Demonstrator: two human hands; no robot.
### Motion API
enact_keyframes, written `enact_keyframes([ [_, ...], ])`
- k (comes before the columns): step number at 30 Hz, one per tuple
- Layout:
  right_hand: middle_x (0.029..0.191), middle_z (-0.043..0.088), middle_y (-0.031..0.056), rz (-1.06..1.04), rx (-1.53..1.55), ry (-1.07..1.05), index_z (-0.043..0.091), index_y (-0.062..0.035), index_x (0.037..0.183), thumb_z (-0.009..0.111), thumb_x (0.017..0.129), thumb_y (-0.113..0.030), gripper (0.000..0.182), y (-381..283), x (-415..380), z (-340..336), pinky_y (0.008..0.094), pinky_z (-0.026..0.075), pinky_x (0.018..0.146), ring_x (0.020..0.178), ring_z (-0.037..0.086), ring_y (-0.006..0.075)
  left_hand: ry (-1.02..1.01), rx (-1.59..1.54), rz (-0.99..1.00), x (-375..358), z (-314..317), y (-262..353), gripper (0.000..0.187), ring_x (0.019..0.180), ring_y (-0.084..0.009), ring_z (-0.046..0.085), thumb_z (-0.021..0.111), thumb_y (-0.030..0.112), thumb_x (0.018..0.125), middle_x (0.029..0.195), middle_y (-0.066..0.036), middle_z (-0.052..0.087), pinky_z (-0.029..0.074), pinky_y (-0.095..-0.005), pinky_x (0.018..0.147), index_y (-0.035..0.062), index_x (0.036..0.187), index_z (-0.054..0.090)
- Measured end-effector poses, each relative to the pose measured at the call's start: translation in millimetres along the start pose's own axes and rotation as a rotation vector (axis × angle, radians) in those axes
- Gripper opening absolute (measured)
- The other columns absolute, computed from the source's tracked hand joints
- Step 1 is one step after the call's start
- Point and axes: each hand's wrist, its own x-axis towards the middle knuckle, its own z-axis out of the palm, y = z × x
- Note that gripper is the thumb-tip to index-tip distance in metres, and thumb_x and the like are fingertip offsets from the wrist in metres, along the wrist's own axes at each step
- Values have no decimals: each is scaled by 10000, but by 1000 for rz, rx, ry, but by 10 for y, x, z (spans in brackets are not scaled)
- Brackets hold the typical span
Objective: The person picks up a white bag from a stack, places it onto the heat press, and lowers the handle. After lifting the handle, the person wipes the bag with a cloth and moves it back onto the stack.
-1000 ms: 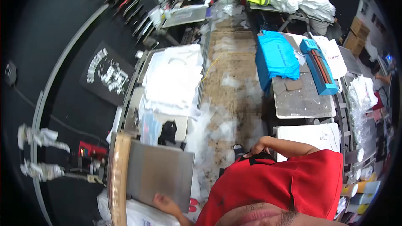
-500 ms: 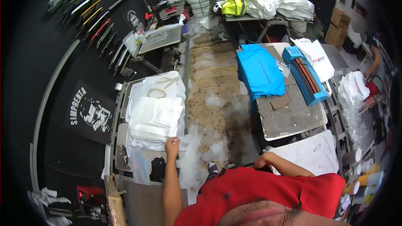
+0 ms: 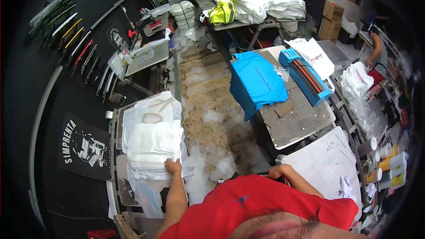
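Observation:
My left hand (image 3: pixel 173 166) is at the near right corner of a stack of folded white cloth (image 3: pixel 155 144), its fingers closed on the edge. Under and behind that stack lies a white fabric piece with large beige letters (image 3: pixel 152 117). More white cloth hangs over the table's near edge. My right hand (image 3: pixel 277 171) is by my waist, the fingers curled beside something dark that I cannot make out. Close by it is a white-topped table (image 3: pixel 318 163).
At right, a table (image 3: pixel 301 124) holds a blue shirt (image 3: pixel 259 79) and a blue machine with red rollers (image 3: pixel 305 75). White garments (image 3: pixel 261 0) are heaped at the back. A wooden floor strip (image 3: pixel 208 102) runs between the tables. Another person (image 3: pixel 376 51) is at far right.
The view has shifted, so the tables and garments sit further left. My left hand stays at the corner of the white stack. My right hand remains by my waist.

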Motion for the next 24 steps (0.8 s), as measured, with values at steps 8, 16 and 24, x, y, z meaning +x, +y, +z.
enact_keyframes([
  [8, 1075, 700, 191, -18, 26, 38, 671, -50, 1193, 339, 905, -765, 839, -62, 326, -86, 456, 594, 712, 835, 709, 359, -41, -240, -102, 206, -1, -217, 276, 744, -348, 685, 867, 249, 667, 776, -151, 715, 528, -440, 684, 44, 689, 683],
  [16, 1280, 614, 218, 41, 98, 117, 323, -92, 1515, 466, 937, -615, 793, -464, -406, -106, 468, 542, 867, 1104, 635, 353, 94, -200, 35, -49, -54, -92, 453, 1007, -381, 573, 859, 285, 681, 1058, -177, 622, 463, -446, 925, 35, 1007, 668],
  [24, 1576, 79, 312, -15, 172, 17, 156, -315, 1556, 401, 950, -645, 732, -227, -396, 3, 546, 537, 928, 1364, 378, 454, 7, -131, 105, 130, -66, -161, 378, 946, -354, 625, 800, 282, 676, 987, -181, 659, 507, -427, 856, 25, 932, 693],
])
